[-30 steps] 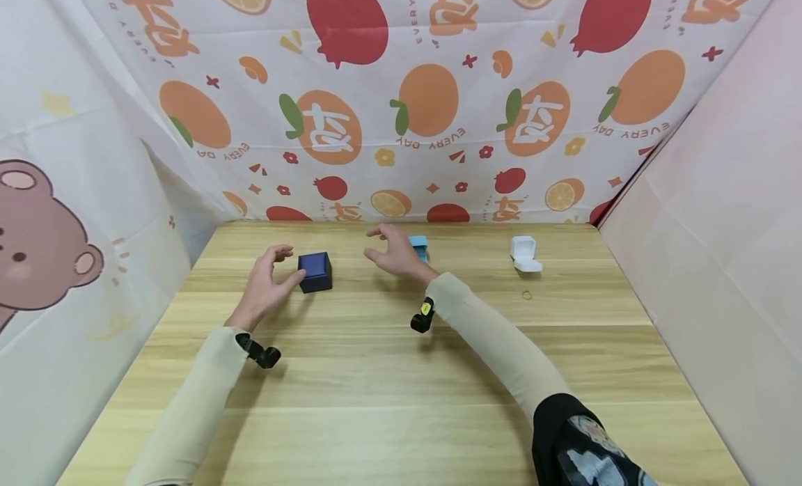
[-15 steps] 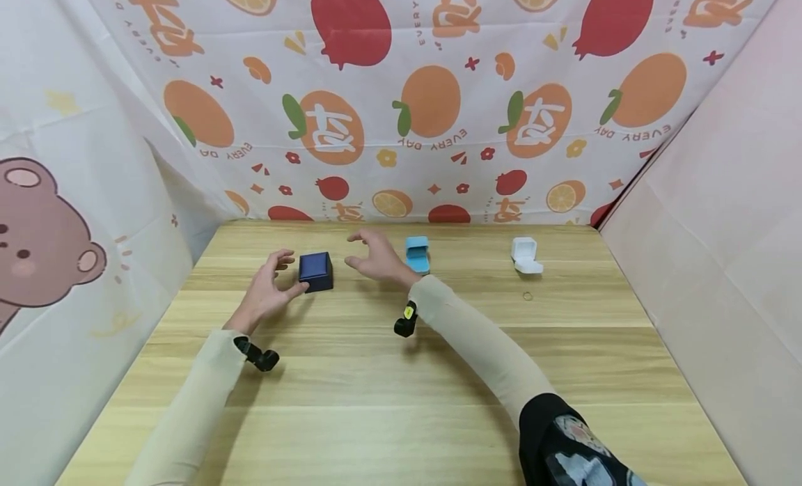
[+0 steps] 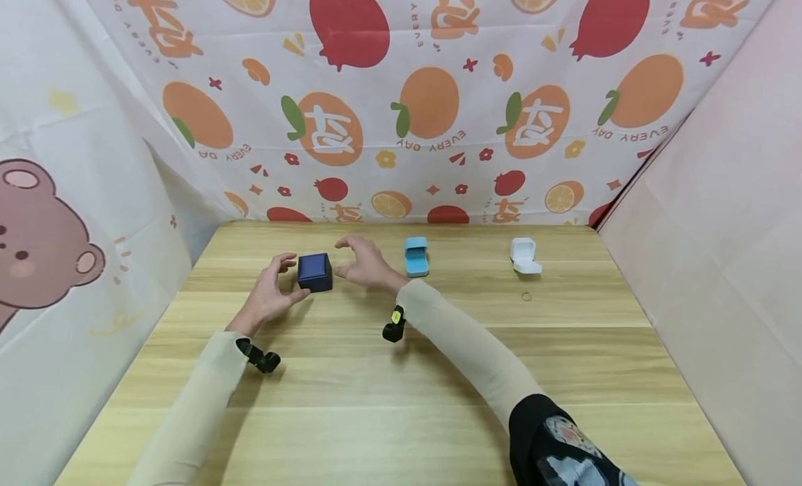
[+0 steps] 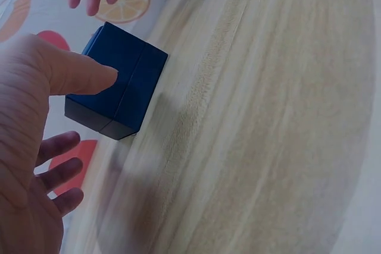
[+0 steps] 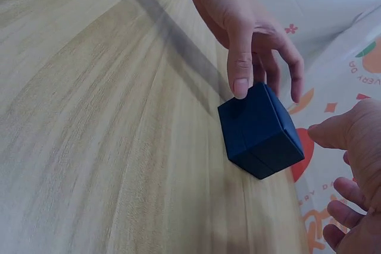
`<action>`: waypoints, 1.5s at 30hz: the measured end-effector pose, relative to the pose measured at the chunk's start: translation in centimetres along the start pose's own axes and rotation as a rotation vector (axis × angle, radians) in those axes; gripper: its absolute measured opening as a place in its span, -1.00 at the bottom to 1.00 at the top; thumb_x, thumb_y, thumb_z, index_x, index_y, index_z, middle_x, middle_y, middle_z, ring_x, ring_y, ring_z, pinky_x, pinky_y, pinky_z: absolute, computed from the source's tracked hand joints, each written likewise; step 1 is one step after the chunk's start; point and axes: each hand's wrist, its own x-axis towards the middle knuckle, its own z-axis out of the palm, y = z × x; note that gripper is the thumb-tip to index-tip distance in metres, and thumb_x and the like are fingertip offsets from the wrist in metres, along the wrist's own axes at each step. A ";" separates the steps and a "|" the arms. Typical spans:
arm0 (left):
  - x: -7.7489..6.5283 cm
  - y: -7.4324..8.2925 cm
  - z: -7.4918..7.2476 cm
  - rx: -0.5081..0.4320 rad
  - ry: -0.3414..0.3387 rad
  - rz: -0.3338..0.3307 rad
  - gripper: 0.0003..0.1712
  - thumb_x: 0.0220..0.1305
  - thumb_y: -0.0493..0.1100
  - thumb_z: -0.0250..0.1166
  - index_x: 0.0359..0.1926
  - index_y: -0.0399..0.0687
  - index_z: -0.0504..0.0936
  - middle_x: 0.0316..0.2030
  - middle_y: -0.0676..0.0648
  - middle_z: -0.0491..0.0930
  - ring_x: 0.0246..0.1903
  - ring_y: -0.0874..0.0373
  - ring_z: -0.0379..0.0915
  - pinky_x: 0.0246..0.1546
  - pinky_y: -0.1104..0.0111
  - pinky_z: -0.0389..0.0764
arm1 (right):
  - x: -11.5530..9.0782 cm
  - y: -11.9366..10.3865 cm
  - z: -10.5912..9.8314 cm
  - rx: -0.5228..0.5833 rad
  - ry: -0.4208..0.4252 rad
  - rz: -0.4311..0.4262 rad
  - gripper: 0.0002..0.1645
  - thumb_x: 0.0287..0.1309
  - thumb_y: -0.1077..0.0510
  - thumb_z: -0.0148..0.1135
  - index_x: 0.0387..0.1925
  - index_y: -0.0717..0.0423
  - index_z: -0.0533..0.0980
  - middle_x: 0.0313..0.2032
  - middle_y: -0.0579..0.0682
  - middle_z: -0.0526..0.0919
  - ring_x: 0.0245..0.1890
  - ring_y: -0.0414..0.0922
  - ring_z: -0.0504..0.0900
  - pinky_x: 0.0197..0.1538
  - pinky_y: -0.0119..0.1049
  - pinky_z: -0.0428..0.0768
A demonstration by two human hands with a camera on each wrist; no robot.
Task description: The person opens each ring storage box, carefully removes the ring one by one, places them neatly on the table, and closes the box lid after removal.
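Note:
A dark blue ring box (image 3: 315, 272), lid down, stands on the wooden table between the two hands. My left hand (image 3: 266, 294) is at its left side, thumb by the front corner and fingers spread behind. In the left wrist view that thumb (image 4: 89, 77) overlaps the box's face. From the right comes my right hand (image 3: 368, 264), thumb and fingers parted, with the thumb tip close to the box's right side. The right wrist view has the box (image 5: 259, 132) between the left hand's fingers and the right thumb (image 5: 333, 132). Neither hand grips it.
Behind the right wrist stands a light blue ring box (image 3: 416, 257) with its lid up. Farther right is a white ring box (image 3: 525, 256), also opened, with a thin ring (image 3: 526, 296) lying in front. A fruit-print cloth (image 3: 388, 186) hangs along the table's back edge.
My right hand has moved left from in front of the light blue box to beside the dark blue one, uncovering the former. The left thumb has slid slightly along the dark box's front corner.

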 end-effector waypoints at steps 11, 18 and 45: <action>-0.3 0.1 0.3 -0.011 0.016 -0.014 0.05 0.17 -0.19 0.49 0.56 -0.11 0.07 0.42 -0.42 0.28 0.42 -0.39 0.09 0.35 -0.38 0.14 | -0.2 -0.2 1.4 -0.014 -0.047 0.004 -0.29 0.21 0.10 0.42 0.36 0.05 0.40 0.37 -0.03 0.51 0.41 0.02 0.38 0.48 0.03 0.29; -0.1 -0.2 0.4 -0.015 0.013 -0.019 0.06 0.16 -0.20 0.49 0.56 -0.09 0.06 0.43 -0.41 0.28 0.43 -0.39 0.10 0.36 -0.38 0.15 | 0.0 0.1 2.3 -0.019 -0.059 -0.005 -0.28 0.24 0.08 0.40 0.39 0.04 0.37 0.38 0.00 0.49 0.41 0.03 0.38 0.47 0.07 0.30; 1.2 -0.2 1.3 -0.022 -0.022 -0.022 0.10 0.15 -0.30 0.49 0.57 -0.13 0.00 0.47 -0.45 0.21 0.48 -0.39 0.08 0.44 -0.34 0.08 | 0.4 0.5 3.1 -0.102 -0.084 0.017 -0.13 0.29 0.00 0.36 0.52 -0.05 0.19 0.47 0.01 0.38 0.44 0.01 0.36 0.49 -0.06 0.32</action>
